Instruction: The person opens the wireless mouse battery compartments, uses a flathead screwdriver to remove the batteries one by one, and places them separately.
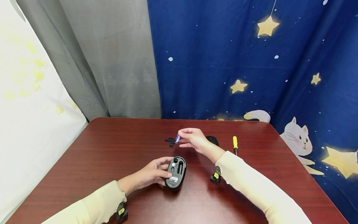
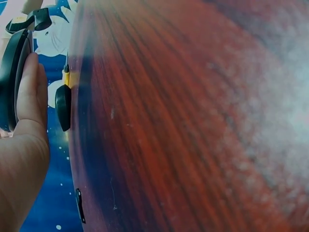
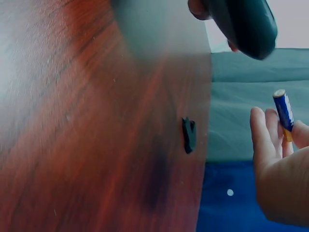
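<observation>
From the head view we see our left hand (image 1: 152,172) gripping the upturned mouse (image 1: 175,172) on the table (image 1: 112,146), its battery bay open. Our right hand (image 1: 194,139) pinches a blue battery (image 1: 177,138) above and beyond it (its gold tip shows only in the right wrist view). A small black cover (image 1: 169,141) lies just past the battery.

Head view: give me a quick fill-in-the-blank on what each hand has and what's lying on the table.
1. The right hand pinches a small blue ____ above the table.
2. The left hand holds a black computer mouse turned ____ side up, its battery slot open.
3. The screwdriver lying to the right of the right hand has a ____ handle.
4. A small black cover piece lies on the table just ____ of the battery.

Missing words: battery; bottom; yellow; left
</observation>
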Demonstrator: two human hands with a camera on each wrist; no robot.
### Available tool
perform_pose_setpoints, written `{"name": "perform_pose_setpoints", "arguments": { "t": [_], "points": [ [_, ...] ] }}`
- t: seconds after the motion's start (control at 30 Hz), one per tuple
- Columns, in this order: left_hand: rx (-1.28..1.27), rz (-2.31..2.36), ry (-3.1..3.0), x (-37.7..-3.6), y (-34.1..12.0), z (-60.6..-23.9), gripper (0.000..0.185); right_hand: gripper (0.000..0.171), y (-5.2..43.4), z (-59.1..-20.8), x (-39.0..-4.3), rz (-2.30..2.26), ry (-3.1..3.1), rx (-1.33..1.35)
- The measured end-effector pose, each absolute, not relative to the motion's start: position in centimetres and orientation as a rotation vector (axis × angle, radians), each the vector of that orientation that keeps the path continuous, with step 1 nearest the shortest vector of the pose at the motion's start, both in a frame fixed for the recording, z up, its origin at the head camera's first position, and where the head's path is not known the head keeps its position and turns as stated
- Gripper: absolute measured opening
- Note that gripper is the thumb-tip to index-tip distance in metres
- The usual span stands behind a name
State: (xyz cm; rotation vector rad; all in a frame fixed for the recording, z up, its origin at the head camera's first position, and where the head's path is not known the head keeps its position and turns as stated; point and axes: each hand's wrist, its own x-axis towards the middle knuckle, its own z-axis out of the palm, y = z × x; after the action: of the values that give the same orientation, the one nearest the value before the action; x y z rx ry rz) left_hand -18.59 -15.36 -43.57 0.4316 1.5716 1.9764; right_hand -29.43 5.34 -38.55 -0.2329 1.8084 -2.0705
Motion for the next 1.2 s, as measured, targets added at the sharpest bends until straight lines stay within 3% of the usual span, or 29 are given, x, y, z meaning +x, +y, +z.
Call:
{"name": "perform_pose_setpoints", "arguments": {
  "t": [0.3,0.87,1.2],
  "points": [
    [0.465,1.962,1.529,-18.6,-15.7,-43.9,0.070,0.027,3.5,-40.1,-29.8,-2.109,1.716,-0.146],
    [0.494,1.930,1.485,-18.3,-16.6,-44.2,0.071,0.042,0.7,-42.6,-29.8,-2.064,1.671,-0.144],
    [0.520,1.880,1.482,-18.2,-17.8,-44.5,0.068,0.027,-1.5,-43.7,-28.8,-2.062,1.746,-0.015]
  ]
}}
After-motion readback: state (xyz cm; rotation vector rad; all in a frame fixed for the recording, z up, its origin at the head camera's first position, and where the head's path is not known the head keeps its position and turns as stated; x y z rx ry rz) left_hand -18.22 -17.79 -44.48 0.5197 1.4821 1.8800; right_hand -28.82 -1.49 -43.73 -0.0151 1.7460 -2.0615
